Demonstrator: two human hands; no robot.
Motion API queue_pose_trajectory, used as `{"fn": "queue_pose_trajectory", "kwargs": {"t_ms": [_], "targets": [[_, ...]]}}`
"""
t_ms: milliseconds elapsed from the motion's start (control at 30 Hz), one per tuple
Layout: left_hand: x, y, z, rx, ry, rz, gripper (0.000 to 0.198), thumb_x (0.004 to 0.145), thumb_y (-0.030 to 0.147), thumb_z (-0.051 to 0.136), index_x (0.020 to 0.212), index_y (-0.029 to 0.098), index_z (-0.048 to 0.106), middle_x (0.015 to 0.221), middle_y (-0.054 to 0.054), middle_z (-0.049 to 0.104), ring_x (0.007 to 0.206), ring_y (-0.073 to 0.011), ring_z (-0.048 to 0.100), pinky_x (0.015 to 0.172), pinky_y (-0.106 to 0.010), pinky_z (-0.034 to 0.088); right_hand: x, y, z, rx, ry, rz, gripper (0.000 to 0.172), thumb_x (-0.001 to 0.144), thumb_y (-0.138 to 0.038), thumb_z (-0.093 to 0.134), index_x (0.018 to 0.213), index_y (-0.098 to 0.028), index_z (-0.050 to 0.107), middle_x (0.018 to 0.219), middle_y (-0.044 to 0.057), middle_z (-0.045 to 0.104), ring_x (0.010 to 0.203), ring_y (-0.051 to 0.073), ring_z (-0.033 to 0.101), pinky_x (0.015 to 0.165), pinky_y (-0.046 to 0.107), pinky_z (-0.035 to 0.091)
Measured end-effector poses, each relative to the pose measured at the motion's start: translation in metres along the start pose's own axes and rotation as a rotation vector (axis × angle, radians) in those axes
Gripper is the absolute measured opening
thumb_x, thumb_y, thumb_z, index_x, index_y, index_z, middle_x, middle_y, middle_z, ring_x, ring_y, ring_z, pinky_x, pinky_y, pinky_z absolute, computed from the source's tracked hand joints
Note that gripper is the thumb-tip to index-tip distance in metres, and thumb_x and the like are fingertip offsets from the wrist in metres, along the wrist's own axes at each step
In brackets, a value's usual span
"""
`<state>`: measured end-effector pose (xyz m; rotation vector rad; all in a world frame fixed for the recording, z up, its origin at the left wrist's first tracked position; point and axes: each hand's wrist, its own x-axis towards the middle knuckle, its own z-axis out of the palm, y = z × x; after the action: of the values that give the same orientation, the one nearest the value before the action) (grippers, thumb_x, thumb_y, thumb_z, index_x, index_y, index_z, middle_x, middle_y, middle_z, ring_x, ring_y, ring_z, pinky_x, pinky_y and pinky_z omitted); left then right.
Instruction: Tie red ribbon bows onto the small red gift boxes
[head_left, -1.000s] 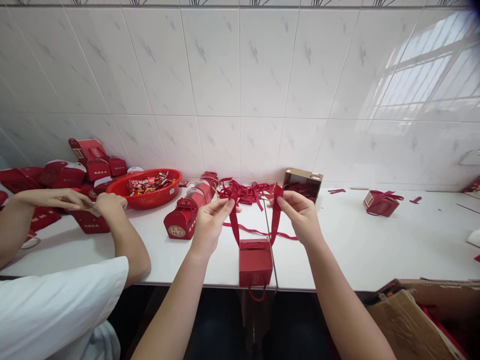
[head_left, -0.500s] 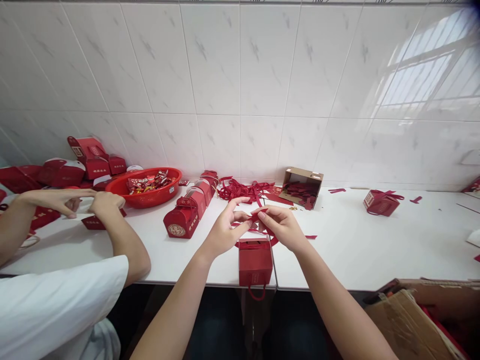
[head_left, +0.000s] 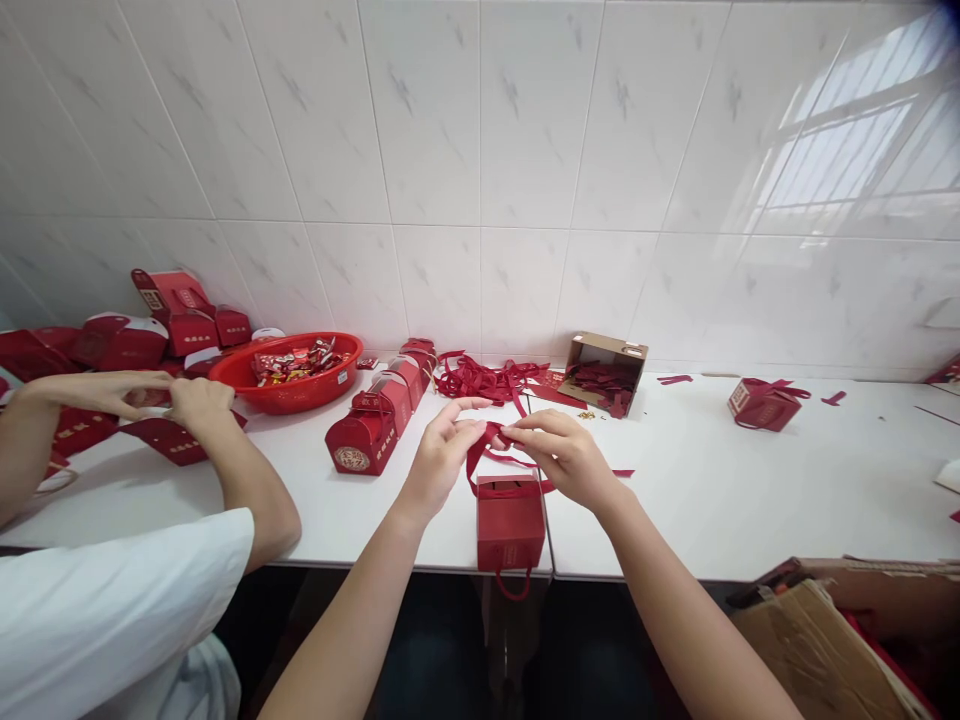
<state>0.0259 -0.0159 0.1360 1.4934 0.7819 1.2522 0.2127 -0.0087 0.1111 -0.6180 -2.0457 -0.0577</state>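
Note:
Between my two hands is a dark red ribbon (head_left: pixel 474 462), raised over a small red gift box (head_left: pixel 511 528). My left hand (head_left: pixel 442 455) pinches it between thumb and finger on the left side. On the other side my right hand (head_left: pixel 561 447) pinches the ribbon with its fingertips, just right of a small loop. The ribbon runs down to the top of the box, which stands at the table's front edge with a red cord loop (head_left: pixel 514 590) hanging below. Where the ribbon crosses behind my fingers is partly hidden.
Behind my hands lie a heap of red ribbon (head_left: pixel 480 380) and a cardboard box (head_left: pixel 634 375) of red pieces. A row of red boxes (head_left: pixel 364 440) and a red basin (head_left: pixel 300 398) of sweets stand left, where a co-worker's hands (head_left: pixel 199 402) handle a red carton. A ribboned box (head_left: pixel 763 405) sits right.
My hands have shifted slightly apart, and a ribbon loop now shows between my fingertips. The left part of the ribbon hangs more visibly. The co-worker's red carton has spread wider and moved left.

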Motion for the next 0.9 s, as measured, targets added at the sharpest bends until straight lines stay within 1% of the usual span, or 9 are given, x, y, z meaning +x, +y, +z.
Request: {"fn": "queue_pose_trajectory", "kwargs": {"t_ms": [67, 133, 233, 300, 367, 467, 533, 700, 900], "targets": [[-0.004, -0.005, 0.001, 0.261, 0.147, 0.156, 0.031, 0.083, 0.03, 0.053, 0.111, 0.017, 0.052, 0.071, -0.001, 0.064, 0.071, -0.0158, 0.062, 0.07, -0.026, 0.046, -0.005, -0.003, 0.002, 0.047, 0.116, 0.084, 0.027, 0.09, -0.015, 0.049, 0.111, -0.024, 0.065, 0.103, 0.007, 0.068, 0.094, 0.018, 0.062, 0.08, 0.033, 0.05], [-0.008, -0.012, -0.003, 0.534, 0.299, 0.333, 0.03, 0.081, 0.029, 0.057, 0.109, 0.019, 0.054, 0.073, 0.0, 0.062, 0.068, -0.0135, 0.059, 0.068, -0.024, 0.045, -0.015, -0.004, 0.002, 0.055, 0.27, 0.231, 0.022, 0.09, -0.018, 0.051, 0.105, -0.022, 0.067, 0.101, 0.008, 0.069, 0.093, 0.019, 0.063, 0.08, 0.032, 0.05], [-0.015, -0.029, -0.017, 0.779, 0.427, 0.475, 0.021, 0.078, 0.027, 0.062, 0.097, 0.019, 0.056, 0.063, 0.006, 0.047, 0.058, -0.0098, 0.05, 0.065, -0.021, 0.044, -0.039, -0.003, -0.001, -0.015, 0.388, 0.492, 0.02, 0.09, -0.027, 0.051, 0.084, -0.019, 0.068, 0.082, 0.006, 0.069, 0.076, 0.018, 0.064, 0.069, 0.029, 0.049], [-0.023, -0.044, -0.031, 0.858, 0.465, 0.457, 0.013, 0.08, 0.025, 0.06, 0.09, 0.019, 0.055, 0.058, 0.008, 0.037, 0.053, -0.0083, 0.044, 0.061, -0.019, 0.042, -0.06, 0.003, -0.005, -0.086, 0.388, 0.659, 0.028, 0.088, -0.035, 0.05, 0.07, -0.018, 0.064, 0.067, 0.004, 0.065, 0.063, 0.017, 0.06, 0.059, 0.027, 0.046], [-0.033, -0.061, -0.045, 0.914, 0.478, 0.394, 0.006, 0.082, 0.022, 0.054, 0.087, 0.019, 0.054, 0.057, 0.008, 0.034, 0.051, -0.0081, 0.043, 0.058, -0.018, 0.04, -0.084, 0.01, -0.007, -0.135, 0.372, 0.814, 0.033, 0.087, -0.041, 0.05, 0.064, -0.018, 0.059, 0.061, 0.003, 0.063, 0.056, 0.016, 0.057, 0.055, 0.026, 0.043], [-0.05, -0.088, -0.058, 0.976, 0.425, 0.287, 0.009, 0.082, 0.016, 0.046, 0.085, 0.02, 0.053, 0.057, 0.007, 0.035, 0.05, -0.009, 0.043, 0.053, -0.018, 0.038, -0.119, 0.02, -0.003, -0.157, 0.287, 0.999, 0.036, 0.084, -0.047, 0.049, 0.063, -0.019, 0.057, 0.063, 0.004, 0.065, 0.055, 0.017, 0.058, 0.055, 0.027, 0.043], [-0.059, -0.105, -0.06, 1.0, 0.366, 0.253, 0.013, 0.083, 0.014, 0.042, 0.085, 0.02, 0.053, 0.06, 0.005, 0.041, 0.052, -0.0103, 0.046, 0.052, -0.019, 0.039, -0.138, 0.025, 0.003, -0.165, 0.215, 1.084, 0.037, 0.083, -0.049, 0.046, 0.063, -0.02, 0.057, 0.063, 0.004, 0.066, 0.057, 0.019, 0.06, 0.058, 0.028, 0.044], [-0.073, -0.135, -0.068, 1.046, 0.315, 0.196, 0.021, 0.083, 0.008, 0.034, 0.086, 0.02, 0.051, 0.076, -0.002, 0.056, 0.06, -0.0139, 0.052, 0.058, -0.025, 0.042, -0.176, 0.037, 0.008, -0.231, 0.195, 1.215, 0.035, 0.079, -0.049, 0.043, 0.062, -0.021, 0.056, 0.064, 0.008, 0.068, 0.062, 0.024, 0.063, 0.061, 0.032, 0.046], [-0.092, -0.159, -0.09, 1.05, 0.333, 0.082, 0.017, 0.084, 0.011, 0.035, 0.082, 0.022, 0.048, 0.076, -0.003, 0.055, 0.067, -0.0175, 0.055, 0.063, -0.029, 0.044, -0.207, 0.049, -0.007, -0.285, 0.204, 1.267, 0.035, 0.073, -0.05, 0.046, 0.056, -0.022, 0.057, 0.057, 0.009, 0.066, 0.059, 0.028, 0.062, 0.056, 0.036, 0.045]]}}
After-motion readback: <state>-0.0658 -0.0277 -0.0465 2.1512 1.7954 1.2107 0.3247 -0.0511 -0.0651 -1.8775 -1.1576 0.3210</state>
